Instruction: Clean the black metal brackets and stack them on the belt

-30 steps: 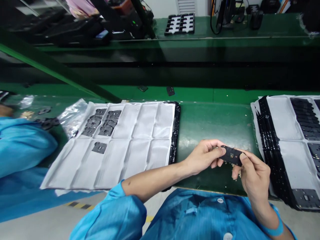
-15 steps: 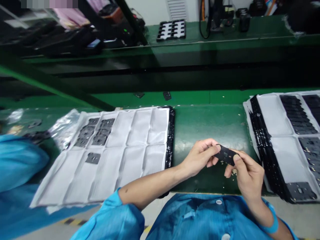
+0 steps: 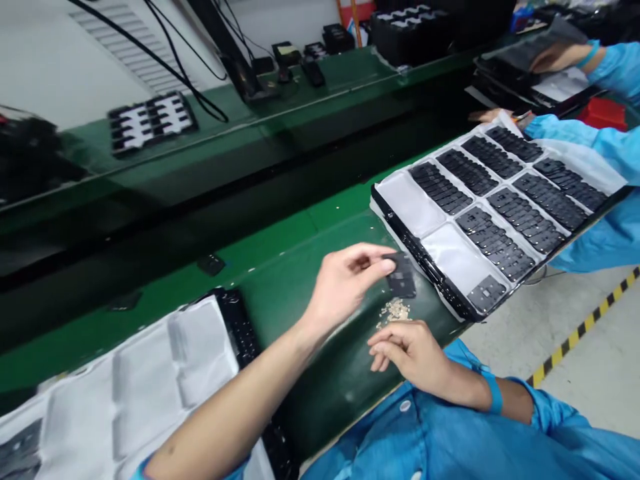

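Right tray [image 3: 407, 205] mostly filled with black plates [image 3: 495, 243]. Another plate [image 3: 404, 280] pinched by left hand [image 3: 343, 280], long side tipped down; right hand [image 3: 413, 353] half-curled.

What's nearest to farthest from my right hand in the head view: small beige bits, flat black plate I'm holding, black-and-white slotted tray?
1. Small beige bits, just beyond your right hand.
2. Flat black plate, in your left hand.
3. Black-and-white slotted tray, upper left.
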`<state>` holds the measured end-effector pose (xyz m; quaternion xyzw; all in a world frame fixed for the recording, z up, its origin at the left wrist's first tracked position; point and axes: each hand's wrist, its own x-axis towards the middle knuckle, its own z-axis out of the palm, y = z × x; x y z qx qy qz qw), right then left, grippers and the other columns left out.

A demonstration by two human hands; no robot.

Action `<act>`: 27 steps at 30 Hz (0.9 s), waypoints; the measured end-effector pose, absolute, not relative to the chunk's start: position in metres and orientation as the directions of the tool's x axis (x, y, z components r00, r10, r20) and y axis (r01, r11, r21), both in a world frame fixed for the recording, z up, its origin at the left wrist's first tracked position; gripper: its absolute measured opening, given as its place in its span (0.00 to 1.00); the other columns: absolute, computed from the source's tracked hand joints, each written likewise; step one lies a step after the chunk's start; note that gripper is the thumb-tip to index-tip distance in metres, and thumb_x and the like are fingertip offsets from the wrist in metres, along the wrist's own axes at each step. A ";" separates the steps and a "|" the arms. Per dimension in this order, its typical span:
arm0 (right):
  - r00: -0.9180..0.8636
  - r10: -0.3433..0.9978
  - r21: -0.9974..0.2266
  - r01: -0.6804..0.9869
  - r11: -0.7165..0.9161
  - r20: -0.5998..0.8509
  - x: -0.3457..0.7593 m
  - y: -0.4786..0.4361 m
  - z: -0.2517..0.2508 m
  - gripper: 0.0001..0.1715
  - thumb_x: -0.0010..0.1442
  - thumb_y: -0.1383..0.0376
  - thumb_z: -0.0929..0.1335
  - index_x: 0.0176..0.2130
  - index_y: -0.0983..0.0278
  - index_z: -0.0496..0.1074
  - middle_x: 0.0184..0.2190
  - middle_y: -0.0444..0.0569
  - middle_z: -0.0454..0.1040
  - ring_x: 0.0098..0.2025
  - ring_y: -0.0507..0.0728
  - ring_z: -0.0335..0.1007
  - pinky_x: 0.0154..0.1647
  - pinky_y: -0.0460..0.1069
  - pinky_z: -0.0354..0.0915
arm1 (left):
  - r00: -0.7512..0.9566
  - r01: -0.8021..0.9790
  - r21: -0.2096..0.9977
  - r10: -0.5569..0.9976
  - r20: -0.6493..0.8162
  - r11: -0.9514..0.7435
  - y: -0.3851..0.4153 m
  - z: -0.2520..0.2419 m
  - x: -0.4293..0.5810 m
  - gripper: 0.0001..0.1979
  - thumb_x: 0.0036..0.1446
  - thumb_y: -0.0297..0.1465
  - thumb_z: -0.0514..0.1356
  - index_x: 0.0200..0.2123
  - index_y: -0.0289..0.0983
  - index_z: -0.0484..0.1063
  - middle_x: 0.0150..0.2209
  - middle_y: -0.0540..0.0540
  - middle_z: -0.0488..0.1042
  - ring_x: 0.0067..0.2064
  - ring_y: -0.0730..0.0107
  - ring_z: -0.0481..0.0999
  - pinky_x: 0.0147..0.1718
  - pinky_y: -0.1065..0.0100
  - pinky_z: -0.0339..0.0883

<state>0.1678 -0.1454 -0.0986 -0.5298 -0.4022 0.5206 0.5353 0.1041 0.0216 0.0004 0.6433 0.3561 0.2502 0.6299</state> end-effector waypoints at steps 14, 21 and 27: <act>0.015 0.996 -0.996 0.019 -0.086 -0.085 0.178 -0.154 -0.099 0.11 0.72 0.66 0.66 0.42 0.65 0.80 0.26 0.46 0.82 0.26 0.52 0.81 0.31 0.45 0.76 | 0.971 0.235 0.933 0.106 -0.214 -0.271 -0.008 -0.039 0.282 0.09 0.52 0.21 0.74 0.28 0.33 0.77 0.22 0.55 0.75 0.26 0.75 0.74 0.32 0.71 0.66; -0.022 0.994 -0.994 0.039 -0.102 -0.103 0.176 -0.152 -0.102 0.12 0.70 0.70 0.66 0.43 0.66 0.80 0.26 0.48 0.83 0.26 0.53 0.81 0.32 0.46 0.76 | 0.982 0.183 0.817 0.136 -0.130 -0.546 -0.016 -0.035 0.276 0.09 0.52 0.24 0.76 0.31 0.35 0.79 0.28 0.51 0.77 0.33 0.68 0.75 0.35 0.67 0.66; -0.030 0.990 -0.990 0.052 -0.133 -0.134 0.173 -0.152 -0.106 0.12 0.70 0.71 0.66 0.44 0.67 0.80 0.27 0.47 0.83 0.27 0.53 0.81 0.32 0.46 0.76 | 0.987 0.157 0.649 0.102 -0.122 -0.745 -0.022 -0.025 0.267 0.07 0.60 0.28 0.73 0.41 0.34 0.80 0.38 0.41 0.82 0.42 0.58 0.80 0.42 0.62 0.70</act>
